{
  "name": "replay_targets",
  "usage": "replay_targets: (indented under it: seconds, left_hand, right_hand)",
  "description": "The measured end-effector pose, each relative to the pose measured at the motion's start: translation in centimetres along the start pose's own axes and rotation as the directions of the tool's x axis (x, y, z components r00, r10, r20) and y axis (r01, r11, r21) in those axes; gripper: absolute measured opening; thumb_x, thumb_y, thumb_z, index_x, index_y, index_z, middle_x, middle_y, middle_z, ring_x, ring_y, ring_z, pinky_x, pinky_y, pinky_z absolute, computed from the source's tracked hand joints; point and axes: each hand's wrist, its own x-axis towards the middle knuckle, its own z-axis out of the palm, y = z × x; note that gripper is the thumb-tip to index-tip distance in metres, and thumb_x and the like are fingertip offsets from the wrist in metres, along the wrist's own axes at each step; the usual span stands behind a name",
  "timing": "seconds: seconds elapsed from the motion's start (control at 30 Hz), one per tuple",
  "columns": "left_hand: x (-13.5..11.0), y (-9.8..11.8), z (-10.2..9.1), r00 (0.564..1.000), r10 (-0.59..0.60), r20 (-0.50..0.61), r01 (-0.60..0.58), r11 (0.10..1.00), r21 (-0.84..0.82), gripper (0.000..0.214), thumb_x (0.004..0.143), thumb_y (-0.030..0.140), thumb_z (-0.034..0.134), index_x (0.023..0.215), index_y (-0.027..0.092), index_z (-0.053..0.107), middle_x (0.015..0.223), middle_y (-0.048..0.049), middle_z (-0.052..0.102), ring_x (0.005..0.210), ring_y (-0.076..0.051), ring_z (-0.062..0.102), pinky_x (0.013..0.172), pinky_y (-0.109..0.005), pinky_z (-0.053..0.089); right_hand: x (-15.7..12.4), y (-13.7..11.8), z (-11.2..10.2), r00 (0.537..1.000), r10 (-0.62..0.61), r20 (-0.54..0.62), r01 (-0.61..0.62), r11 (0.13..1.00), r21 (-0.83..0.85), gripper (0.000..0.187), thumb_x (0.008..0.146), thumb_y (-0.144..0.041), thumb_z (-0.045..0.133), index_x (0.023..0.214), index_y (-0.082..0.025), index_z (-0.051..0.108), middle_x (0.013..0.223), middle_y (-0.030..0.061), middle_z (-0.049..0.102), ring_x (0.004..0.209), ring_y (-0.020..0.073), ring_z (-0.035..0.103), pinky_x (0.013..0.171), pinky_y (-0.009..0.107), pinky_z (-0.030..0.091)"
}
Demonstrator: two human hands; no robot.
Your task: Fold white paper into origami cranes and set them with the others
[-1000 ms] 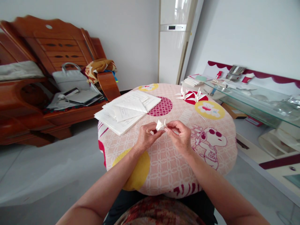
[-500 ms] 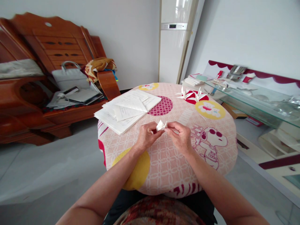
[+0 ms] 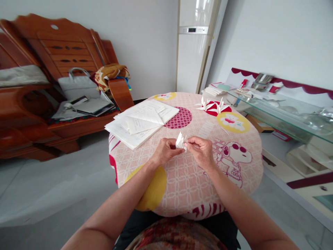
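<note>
While the left hand (image 3: 165, 151) pinches one side of a small folded white paper (image 3: 180, 141), the right hand (image 3: 201, 151) pinches the other side — both over the middle of the round table (image 3: 182, 187). Past the left hand lies a stack of papers (image 3: 127, 139) with a folded sheet (image 3: 145, 122) on top. Farther off to the right, two white paper birds (image 3: 204, 105) sit close together — near the table's far edge.

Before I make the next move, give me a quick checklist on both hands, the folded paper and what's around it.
1. Left hand pinching the folded paper: ok.
2. Right hand fingers on the paper's opposite side: ok.
3. Sheets apart from both hands: ok.
4. White paper shapes beyond the hands, untouched: ok.
5. Creases sharp: cannot tell, too small.
</note>
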Motion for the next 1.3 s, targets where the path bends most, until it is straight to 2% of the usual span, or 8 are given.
replay_targets:
  seconds: [0.1, 0.27, 0.43, 0.6, 0.87, 1.0, 1.13, 1.3]
  left_hand:
    - [0.0, 0.2, 0.1, 0.998, -0.049, 0.029, 0.050, 0.999, -0.022, 0.030, 0.073, 0.038, 0.073, 0.064, 0.011, 0.064, 0.053, 0.0045, 0.043, 0.049, -0.005, 0.034, 0.047, -0.020, 0.024]
    - [0.2, 0.4, 0.4, 0.986, -0.153, 0.071, 0.158, 0.985, -0.074, 0.033, 0.069, 0.039, 0.074, 0.056, 0.012, 0.059, 0.048, 0.0035, 0.047, 0.044, -0.006, 0.039, 0.044, -0.020, 0.026]
    - [0.6, -0.4, 0.4, 0.978, -0.204, 0.036, 0.207, 0.967, -0.146, 0.032, 0.066, 0.041, 0.075, 0.059, 0.012, 0.062, 0.049, 0.0020, 0.053, 0.043, -0.007, 0.044, 0.044, -0.020, 0.031]
    - [0.8, -0.9, 0.3, 0.979, -0.191, 0.064, 0.200, 0.963, -0.180, 0.032, 0.064, 0.040, 0.076, 0.058, 0.011, 0.064, 0.046, 0.0027, 0.051, 0.041, -0.007, 0.043, 0.043, -0.020, 0.030]
    - [0.5, -1.4, 1.3, 0.966, -0.250, 0.069, 0.259, 0.917, -0.302, 0.041, 0.065, 0.049, 0.080, 0.070, 0.010, 0.069, 0.057, -0.0017, 0.062, 0.046, -0.008, 0.052, 0.045, -0.020, 0.040]
    - [0.5, -1.6, 1.3, 0.967, -0.251, 0.045, 0.251, 0.910, -0.329, 0.042, 0.068, 0.050, 0.079, 0.069, 0.009, 0.068, 0.055, -0.0014, 0.061, 0.044, -0.007, 0.052, 0.042, -0.018, 0.040]
    - [0.5, -1.5, 1.4, 0.971, -0.231, 0.067, 0.240, 0.934, -0.263, 0.043, 0.071, 0.051, 0.076, 0.066, 0.011, 0.064, 0.049, 0.0013, 0.057, 0.039, -0.007, 0.050, 0.038, -0.017, 0.039]
    - [0.6, -1.3, 1.5, 0.972, -0.214, 0.092, 0.230, 0.945, -0.234, 0.044, 0.074, 0.054, 0.073, 0.068, 0.011, 0.064, 0.051, 0.0022, 0.057, 0.038, -0.007, 0.050, 0.036, -0.017, 0.039]
  right_hand:
    - [0.1, 0.2, 0.1, 0.998, 0.063, 0.017, -0.063, 0.997, 0.037, 0.013, 0.079, -0.028, 0.067, 0.072, -0.018, 0.067, 0.065, -0.0008, 0.064, 0.060, 0.0136, 0.058, 0.057, 0.024, 0.045]
    - [0.4, 1.2, 0.6, 0.986, 0.159, -0.058, -0.153, 0.984, 0.091, 0.015, 0.075, -0.029, 0.068, 0.067, -0.017, 0.065, 0.057, -0.0031, 0.058, 0.053, 0.0112, 0.051, 0.050, 0.023, 0.038]
    - [0.6, 2.2, 1.0, 0.968, 0.253, 0.002, -0.245, 0.934, 0.261, 0.025, 0.071, -0.035, 0.073, 0.088, -0.016, 0.071, 0.072, 0.0008, 0.068, 0.063, 0.0154, 0.060, 0.059, 0.026, 0.047]
    - [0.3, 2.1, 1.3, 0.962, 0.266, 0.055, -0.271, 0.939, 0.212, 0.022, 0.073, -0.036, 0.071, 0.069, -0.015, 0.067, 0.059, -0.0021, 0.059, 0.055, 0.0125, 0.052, 0.053, 0.024, 0.040]
    - [0.3, 2.6, 1.6, 0.942, 0.333, -0.048, -0.306, 0.908, 0.287, 0.025, 0.070, -0.038, 0.071, 0.064, -0.016, 0.063, 0.057, -0.0023, 0.059, 0.052, 0.0123, 0.050, 0.054, 0.025, 0.041]
    - [0.4, 2.4, 1.7, 0.932, 0.357, 0.059, -0.353, 0.859, 0.371, 0.028, 0.066, -0.039, 0.077, 0.074, -0.015, 0.067, 0.063, 0.0001, 0.065, 0.055, 0.0144, 0.056, 0.058, 0.027, 0.045]
    - [0.1, 2.5, 1.6, 0.891, 0.406, 0.202, -0.453, 0.814, 0.362, 0.031, 0.067, -0.044, 0.076, 0.065, -0.015, 0.065, 0.055, -0.0001, 0.061, 0.050, 0.0146, 0.053, 0.058, 0.029, 0.046]
    - [0.0, 3.0, 1.5, 0.906, 0.398, 0.143, -0.422, 0.831, 0.363, 0.035, 0.068, -0.047, 0.075, 0.054, -0.017, 0.062, 0.051, 0.0004, 0.059, 0.050, 0.0145, 0.052, 0.054, 0.028, 0.044]
